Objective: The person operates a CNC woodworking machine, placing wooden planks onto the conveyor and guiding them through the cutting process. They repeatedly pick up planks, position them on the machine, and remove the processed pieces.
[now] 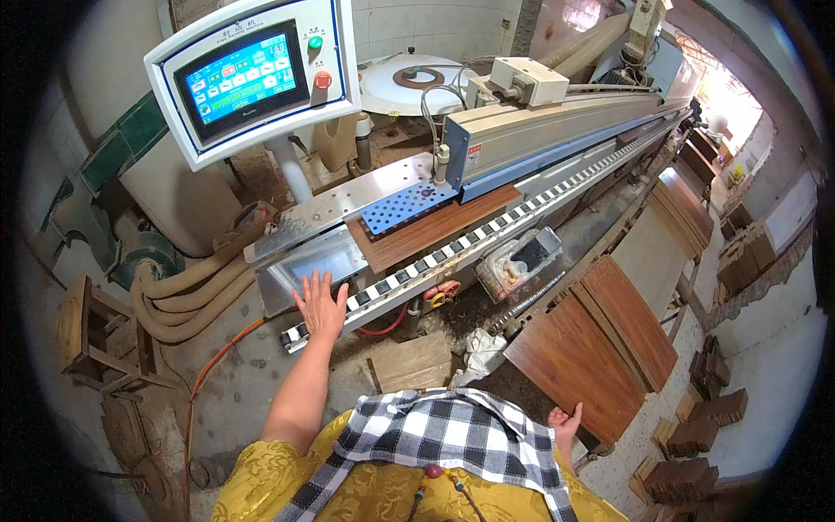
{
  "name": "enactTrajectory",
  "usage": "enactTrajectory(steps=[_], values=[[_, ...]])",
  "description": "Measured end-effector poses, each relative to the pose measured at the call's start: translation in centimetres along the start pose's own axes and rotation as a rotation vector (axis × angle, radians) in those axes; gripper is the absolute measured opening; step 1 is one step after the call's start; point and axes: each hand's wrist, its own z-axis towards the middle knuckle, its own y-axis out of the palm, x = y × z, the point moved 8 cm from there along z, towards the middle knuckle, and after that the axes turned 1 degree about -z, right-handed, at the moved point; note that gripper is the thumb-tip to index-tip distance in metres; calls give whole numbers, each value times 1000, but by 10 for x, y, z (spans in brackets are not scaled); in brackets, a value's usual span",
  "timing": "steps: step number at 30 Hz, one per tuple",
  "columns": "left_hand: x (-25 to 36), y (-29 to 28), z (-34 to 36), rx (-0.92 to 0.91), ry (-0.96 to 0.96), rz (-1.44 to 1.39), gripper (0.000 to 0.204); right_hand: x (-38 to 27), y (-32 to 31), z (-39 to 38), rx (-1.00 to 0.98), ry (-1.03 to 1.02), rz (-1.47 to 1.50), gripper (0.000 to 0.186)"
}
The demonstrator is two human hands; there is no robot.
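My left hand has its fingers spread at the near end of the machine, over a shiny metal plate beside the segmented feed track. A brown wood-grain board lies along the machine, partly under a blue perforated plate. At the lower right, my right hand grips the near edge of a reddish-brown board, some of its fingers hidden. That board lies on the stacked boards beside the machine.
A touchscreen panel stands at upper left, above coiled hoses. A wooden stool is at left. A clear plastic container sits below the track, near a white cloth. More board stacks line the right wall.
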Motion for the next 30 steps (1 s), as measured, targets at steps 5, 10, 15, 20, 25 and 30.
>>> enactTrajectory(steps=[5,10,15,20,25,30], values=[[-3,-1,-2,31,64,-63,52,-15,31,-29,-81,-86,-130,24],[-9,-5,-16,55,194,-264,50,0,51,-39,-296,31,-223,23],[16,-32,-57,19,373,-332,59,61,142,-88,-424,121,-350,24],[35,-45,-98,-47,561,-232,76,159,207,-113,-577,315,-583,17],[13,-56,-111,-59,541,-30,76,266,244,-138,-682,551,-778,15],[-52,-57,-109,-9,351,-6,70,339,277,-184,-869,748,-822,6]])
